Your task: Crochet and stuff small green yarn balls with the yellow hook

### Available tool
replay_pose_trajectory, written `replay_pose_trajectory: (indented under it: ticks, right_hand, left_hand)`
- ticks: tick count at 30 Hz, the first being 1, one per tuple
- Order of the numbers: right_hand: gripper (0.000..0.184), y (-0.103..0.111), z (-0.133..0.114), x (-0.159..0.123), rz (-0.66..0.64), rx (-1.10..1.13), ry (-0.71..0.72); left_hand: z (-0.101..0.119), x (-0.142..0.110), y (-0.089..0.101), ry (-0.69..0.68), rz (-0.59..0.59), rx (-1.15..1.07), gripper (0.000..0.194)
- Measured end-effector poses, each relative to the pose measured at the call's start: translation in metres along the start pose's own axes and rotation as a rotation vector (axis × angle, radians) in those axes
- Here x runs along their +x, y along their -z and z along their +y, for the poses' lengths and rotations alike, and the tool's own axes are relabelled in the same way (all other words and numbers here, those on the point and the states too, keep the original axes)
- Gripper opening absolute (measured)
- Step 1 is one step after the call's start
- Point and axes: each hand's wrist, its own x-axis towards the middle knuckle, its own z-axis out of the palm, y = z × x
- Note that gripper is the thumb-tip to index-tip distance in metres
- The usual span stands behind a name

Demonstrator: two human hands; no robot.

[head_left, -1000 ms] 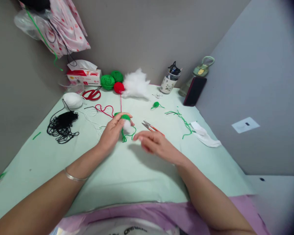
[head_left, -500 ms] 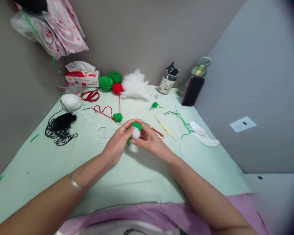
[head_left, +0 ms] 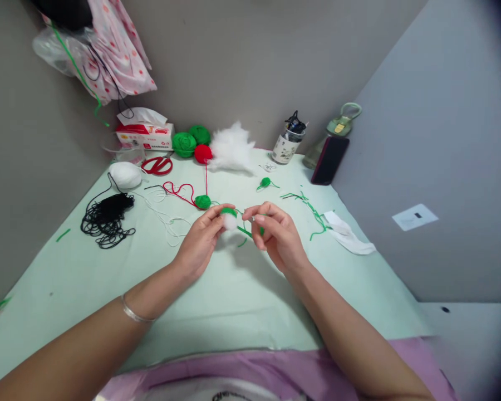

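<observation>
My left hand (head_left: pixel 202 236) is closed around a small green crochet piece (head_left: pixel 229 212), with white stuffing (head_left: pixel 230 223) bulging from its near side. Just to the right, my right hand (head_left: pixel 275 228) pinches a thin metallic shaft, which looks like a crochet hook (head_left: pixel 253 219); its handle is hidden by the fingers. The shaft points left at the crochet piece. Green yarn (head_left: pixel 244 231) hangs between the hands and passes under the right fingers. Behind the left fingertips, a small green ball (head_left: pixel 202 201) lies on the table. The thread snips are out of sight.
Along the back wall stand a tissue box (head_left: pixel 145 136), green yarn balls (head_left: pixel 184 144), a red ball (head_left: pixel 202 153), fluffy stuffing (head_left: pixel 232 149) and a pen jar (head_left: pixel 288 146). Red scissors (head_left: pixel 157 165) and black yarn (head_left: pixel 108 220) lie left. A phone (head_left: pixel 330 160) leans against a bottle (head_left: pixel 339 126).
My right hand came in to the crochet piece, then drew back right, now pinching the thin shaft. The yellow-handled crochet hook and snips seen on the table half a second ago no longer show there.
</observation>
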Motion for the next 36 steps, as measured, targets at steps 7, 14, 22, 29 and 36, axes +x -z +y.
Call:
replay_pose_trajectory:
  ticks: [7, 14, 22, 29, 36]
  right_hand:
    - [0.047, 0.0, 0.005, 0.001, -0.225, -0.456, -0.016]
    - [0.047, -0.005, 0.006, 0.0, -0.053, -0.409, -0.048]
    - [0.043, 0.002, 0.002, 0.001, -0.055, -0.416, -0.086]
    - [0.027, -0.007, 0.007, -0.008, -0.154, -0.586, 0.089]
    - [0.026, -0.015, 0.008, -0.007, -0.032, -0.461, -0.002]
  left_hand:
    - [-0.005, -0.007, -0.001, -0.123, -0.021, 0.126, 0.02]
    - [-0.007, -0.01, 0.001, -0.149, -0.098, 0.164, 0.025]
    - [0.003, -0.006, 0.001, -0.176, -0.136, 0.194, 0.026]
    - [-0.003, -0.001, 0.003, -0.273, -0.027, 0.216, 0.015]
    - [-0.009, -0.004, -0.002, -0.332, 0.038, 0.223, 0.009]
